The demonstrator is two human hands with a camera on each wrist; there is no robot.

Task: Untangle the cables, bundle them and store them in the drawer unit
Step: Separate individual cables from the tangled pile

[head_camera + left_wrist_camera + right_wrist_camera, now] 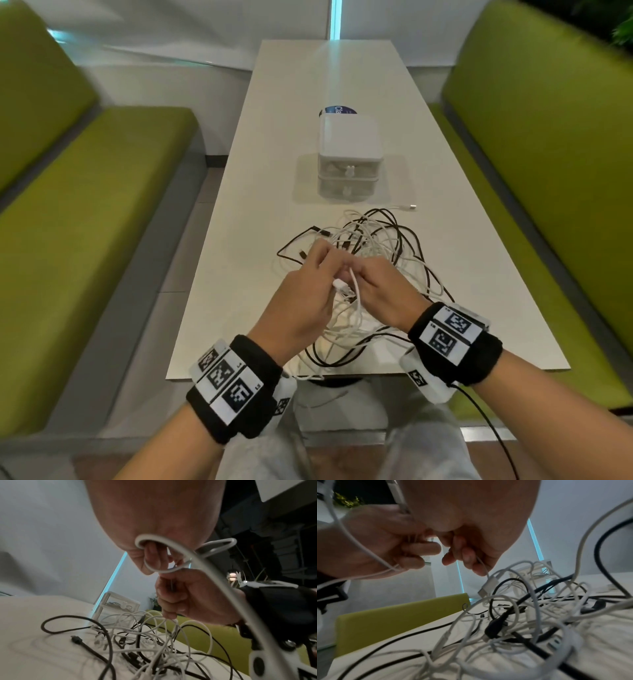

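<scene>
A tangle of black and white cables (373, 240) lies on the white table (260, 192) in front of me. Both hands are raised just above its near side, close together. My left hand (327, 265) holds loops of a white cable (163, 569) in curled fingers, and a white plug (339, 284) sticks out between the hands. My right hand (358, 274) pinches a strand of white cable (482, 563) whose USB plug (488, 586) dangles over the pile. The white two-drawer unit (347, 154) stands beyond the tangle with both drawers closed.
One white cable end (407, 206) lies loose just right of the drawer unit's front. A round blue sticker (337, 110) shows behind the unit. Green benches (85, 205) flank the table on both sides. Some cable hangs over the table's near edge (308, 373).
</scene>
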